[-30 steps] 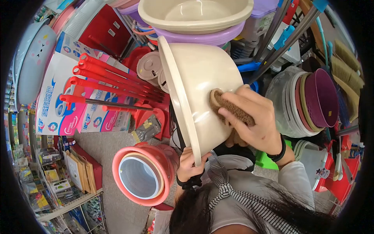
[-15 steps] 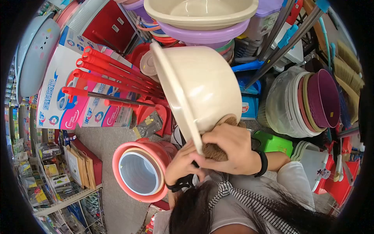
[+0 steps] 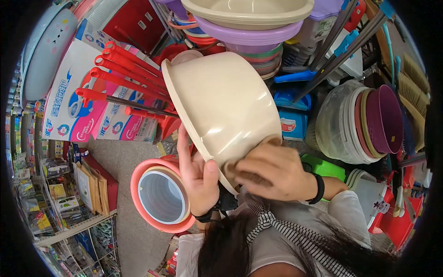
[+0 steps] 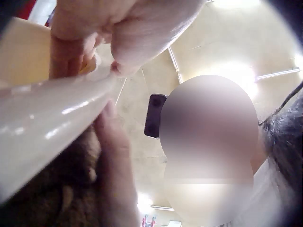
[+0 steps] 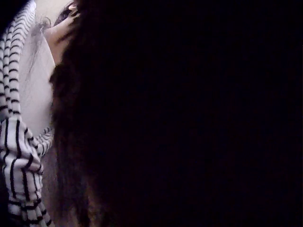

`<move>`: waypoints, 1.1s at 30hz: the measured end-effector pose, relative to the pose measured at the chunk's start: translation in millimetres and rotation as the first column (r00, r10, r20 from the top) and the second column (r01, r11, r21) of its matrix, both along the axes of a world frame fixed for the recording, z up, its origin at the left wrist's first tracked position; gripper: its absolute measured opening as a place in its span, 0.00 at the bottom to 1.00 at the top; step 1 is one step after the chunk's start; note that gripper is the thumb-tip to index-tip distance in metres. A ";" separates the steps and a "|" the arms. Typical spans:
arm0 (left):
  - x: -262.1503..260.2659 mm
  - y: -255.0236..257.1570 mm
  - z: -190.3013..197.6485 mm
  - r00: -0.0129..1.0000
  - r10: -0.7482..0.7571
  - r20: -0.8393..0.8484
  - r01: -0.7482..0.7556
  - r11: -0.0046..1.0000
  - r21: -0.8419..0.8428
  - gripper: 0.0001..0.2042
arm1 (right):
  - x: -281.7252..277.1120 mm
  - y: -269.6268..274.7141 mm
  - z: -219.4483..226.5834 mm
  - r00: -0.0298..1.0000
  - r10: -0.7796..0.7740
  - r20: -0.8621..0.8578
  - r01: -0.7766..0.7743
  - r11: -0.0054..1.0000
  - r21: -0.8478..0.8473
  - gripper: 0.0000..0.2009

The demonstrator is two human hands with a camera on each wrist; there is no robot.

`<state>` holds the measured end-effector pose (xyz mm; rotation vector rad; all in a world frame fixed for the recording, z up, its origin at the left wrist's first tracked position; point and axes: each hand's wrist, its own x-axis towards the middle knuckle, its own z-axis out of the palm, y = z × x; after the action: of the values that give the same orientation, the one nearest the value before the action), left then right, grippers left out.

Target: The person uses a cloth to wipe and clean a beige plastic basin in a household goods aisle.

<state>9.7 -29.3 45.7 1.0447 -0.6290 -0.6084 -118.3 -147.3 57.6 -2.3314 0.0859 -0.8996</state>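
A cream plastic basin (image 3: 226, 101) is held tilted on its side in the head view, its outer wall facing the right hand. My left hand (image 3: 198, 182) grips the rim, thumb on the near side and fingers reaching inside the basin. In the left wrist view that hand (image 4: 118, 33) pinches the glossy rim from above. My right hand (image 3: 279, 173) holds a fuzzy brown cloth (image 3: 255, 179) against the outside wall near the lower rim. Part of the cloth is hidden under the fingers. Darkness fills most of the right wrist view, beside a striped scarf (image 5: 19, 156).
Nested pails in a pink bucket (image 3: 138, 207) stand on the floor at left. Red-handled poles (image 3: 134, 78) lean behind the basin. Stacked purple basins (image 3: 249, 34) are at the back, tubs with a purple bin (image 3: 384, 120) at right. A wire shelf (image 3: 76, 228) stands at lower left.
The right hand with the cloth has moved from the middle of the basin's wall down towards the rim. The basin has turned, and the left hand has shifted its hold up along the rim.
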 end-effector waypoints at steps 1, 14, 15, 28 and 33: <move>-3.9 2.6 -0.3 1.000 0.005 -0.014 -0.004 1.000 0.019 0.44 | -0.3 -7.2 -2.3 0.998 -0.060 0.026 0.060 0.998 0.019 0.16; -29.0 11.9 -12.7 0.996 0.081 0.039 -0.080 0.996 -0.026 0.39 | 7.0 -27.3 15.5 0.985 -0.164 0.043 0.169 0.977 -0.133 0.16; -30.4 11.6 -13.6 0.994 0.080 0.071 -0.080 0.997 0.002 0.39 | 10.2 -33.3 15.9 0.975 -0.219 0.028 0.221 0.970 -0.098 0.16; -26.7 20.3 -48.9 0.898 0.021 0.440 -0.054 0.997 0.061 0.33 | 10.0 -35.3 24.6 0.984 -0.178 -0.009 0.177 0.980 -0.092 0.17; -22.0 19.9 -51.8 0.912 0.028 0.410 -0.058 0.996 0.061 0.32 | 4.2 -19.5 16.4 0.999 -0.048 0.004 0.048 0.995 -0.092 0.21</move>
<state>-12.3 -9.4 -6.1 1.2645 -0.9535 -0.3741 -114.2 -166.8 74.0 -2.4229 0.1019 -0.9469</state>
